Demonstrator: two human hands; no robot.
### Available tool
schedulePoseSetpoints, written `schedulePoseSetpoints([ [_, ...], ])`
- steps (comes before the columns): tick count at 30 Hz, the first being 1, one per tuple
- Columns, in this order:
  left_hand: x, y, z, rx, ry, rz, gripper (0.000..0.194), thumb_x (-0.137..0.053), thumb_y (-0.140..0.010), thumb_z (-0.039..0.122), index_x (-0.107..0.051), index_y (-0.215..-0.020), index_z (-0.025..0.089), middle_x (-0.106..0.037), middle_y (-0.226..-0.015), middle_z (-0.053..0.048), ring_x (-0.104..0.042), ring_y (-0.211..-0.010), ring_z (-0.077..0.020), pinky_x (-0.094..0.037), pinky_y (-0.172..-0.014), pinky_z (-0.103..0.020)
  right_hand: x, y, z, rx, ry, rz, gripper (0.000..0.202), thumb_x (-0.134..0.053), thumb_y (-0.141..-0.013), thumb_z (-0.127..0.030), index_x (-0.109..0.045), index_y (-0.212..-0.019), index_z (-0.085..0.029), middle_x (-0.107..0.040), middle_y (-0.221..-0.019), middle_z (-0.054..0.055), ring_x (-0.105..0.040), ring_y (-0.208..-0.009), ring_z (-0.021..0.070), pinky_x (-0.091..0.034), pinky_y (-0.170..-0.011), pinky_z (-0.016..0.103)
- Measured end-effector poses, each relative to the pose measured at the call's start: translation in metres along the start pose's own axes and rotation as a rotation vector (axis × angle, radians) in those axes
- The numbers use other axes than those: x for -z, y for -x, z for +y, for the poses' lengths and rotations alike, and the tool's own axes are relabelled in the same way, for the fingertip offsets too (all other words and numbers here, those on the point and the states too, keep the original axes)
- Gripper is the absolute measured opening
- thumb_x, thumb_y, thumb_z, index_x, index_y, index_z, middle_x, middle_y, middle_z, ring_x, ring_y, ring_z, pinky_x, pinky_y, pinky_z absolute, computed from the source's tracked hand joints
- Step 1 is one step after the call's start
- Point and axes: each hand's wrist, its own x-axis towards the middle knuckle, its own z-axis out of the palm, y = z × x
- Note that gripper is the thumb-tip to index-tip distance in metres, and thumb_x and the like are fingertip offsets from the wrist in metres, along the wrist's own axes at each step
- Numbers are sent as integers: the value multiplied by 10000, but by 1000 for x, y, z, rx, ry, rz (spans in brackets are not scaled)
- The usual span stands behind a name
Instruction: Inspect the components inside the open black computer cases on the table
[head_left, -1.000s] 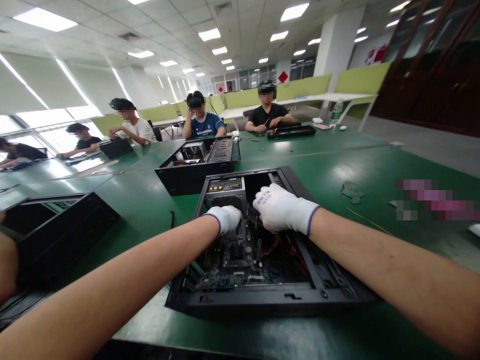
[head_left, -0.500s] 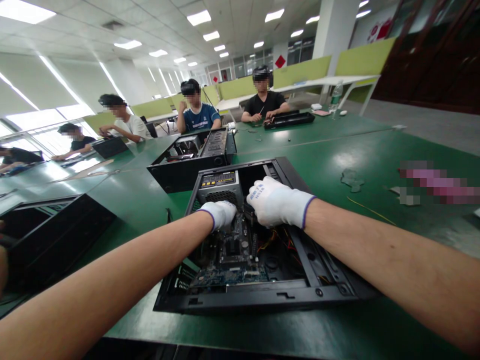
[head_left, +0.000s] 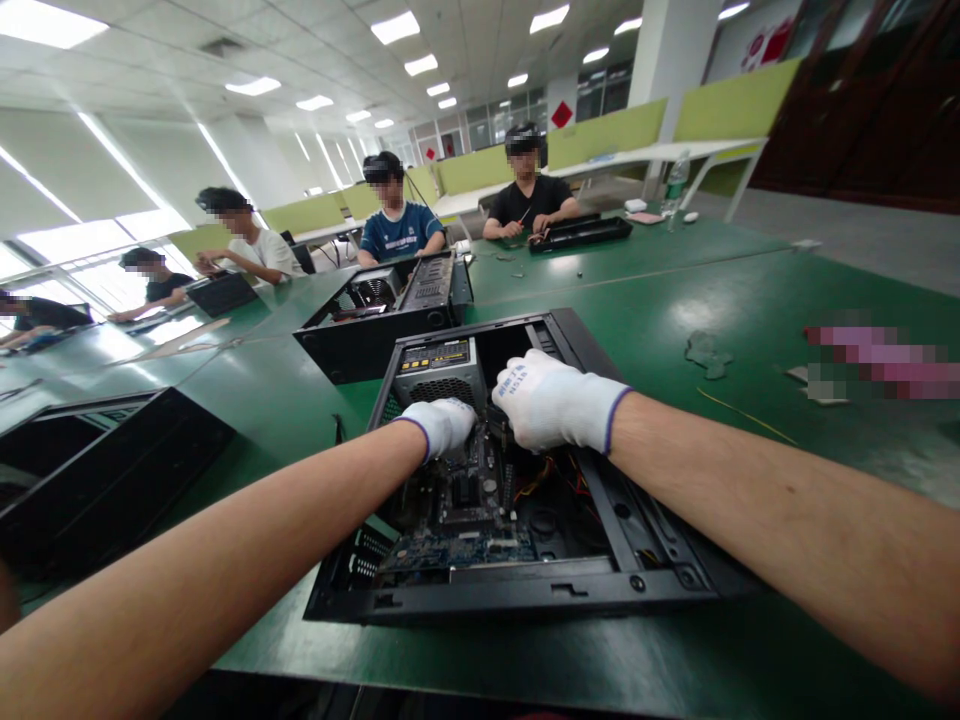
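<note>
Far left of power supply point(head_left: 441, 376): second case point(head_left: 127, 475), black
Just nearer me than power supply: my gloved left hand point(head_left: 444, 425), fingers curled down, tips hidden, can't tell what I pinch
Nearer still: motherboard point(head_left: 480, 505), lying in open computer case point(head_left: 517, 592); looks stiff, light, fragile, best held by edges, off components; case likely heavy, best taken by frame
Just right of power supply: my gloved right hand point(head_left: 536, 400), fingers bent nearly into fist, can't tell if anything inside
Right and nearer than power supply: coloured wires point(head_left: 580, 480), probably soft
</note>
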Motion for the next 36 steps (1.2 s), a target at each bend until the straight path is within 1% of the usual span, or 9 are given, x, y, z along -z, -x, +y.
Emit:
schedulePoseSetpoints([
  [8, -5, -8, -5, -40, -38, -19, 724, -858, -640, 373, -632, -1303, 189, -659, -1334, -151, -636, -1214, -321, -503, -1048, -391, 0, 2, -2, 4, -11, 15, 292, -658, -759, -293, -748, -984, -131, -722, -1024, 160, -669, -955, 308, -482, -792, 411],
  [17, -5, -4, -10, -22, 10, 41, 860, -865, -608, 455, -542, -1359, 185, -591, -1412, -175, -572, -1292, -343, -460, -1093, -417, 2, 3, -5, -6, 22, 35, 278, -648, -758, -314, -732, -954, -136, -710, -1011, 156, -653, -959, 310, -474, -793, 416],
  [19, -1, 6, -13, 6, 45, 97, 853, -823, -648, 488, -498, -1376, 184, -589, -1406, -183, -582, -1278, -346, -488, -1059, -424, 4, 3, -8, 8, 29, 41, 280, -652, -759, -327, -728, -952, -138, -707, -1011, 153, -644, -967, 307, -470, -810, 418],
  [22, 3, 29, -18, 52, 102, 214, 720, -701, -759, 497, -463, -1359, 180, -626, -1333, -175, -638, -1194, -335, -545, -967, -422, 4, 4, -16, 85, 22, 54, 272, -638, -807, -318, -729, -1005, -154, -707, -1050, 137, -639, -1001, 280, -459, -845, 395],
  [26, -3, 63, -22, 66, 157, 342, 546, -529, -877, 499, -456, -1326, 197, -638, -1273, -148, -661, -1145, -308, -545, -952, -415, 2, 3, -21, 155, -43, 28, 290, -576, -900, -375, -741, -1029, -174, -717, -1061, 124, -650, -990, 266, -455, -833, 375],
  [29, -12, 87, -19, 31, 228, 416, 434, -480, -913, 477, -499, -1268, 227, -622, -1265, -122, -653, -1149, -289, -520, -981, -396, 4, 5, -12, 132, -139, 136, 352, -535, -929, -450, -737, -1001, -171, -717, -1023, 122, -646, -971, 262, -459, -841, 371],
  [31, -19, 105, -14, 2, 297, 471, 355, -440, -941, 434, -529, -1210, 220, -619, -1229, -118, -655, -1127, -278, -510, -986, -393, 3, 14, -1, 56, -195, 266, 381, -510, -942, -480, -731, -989, -173, -712, -1027, 124, -636, -992, 260, -464, -876, 374],
  [33, -24, 124, -6, -30, 337, 509, 309, -407, -964, 394, -539, -1170, 206, -628, -1179, -112, -659, -1091, -256, -506, -983, -374, -5, 28, 16, -70, -206, 398, 425, -482, -953, -496, -722, -1068, -166, -695, -1126, 150, -611, -1090, 286, -453, -955, 409],
  [36, -28, 153, 8, -72, 355, 532, 294, -400, -984, 419, -551, -1156, 234, -635, -1179, -98, -660, -1069, -237, -518, -945, -348, -37, 59, 46, -317, -142, 540, 635, -456, -935, -567, -622, -1319, -89, -584, -1364, 243, -507, -1289, 380, -417, -1044, 498],
])
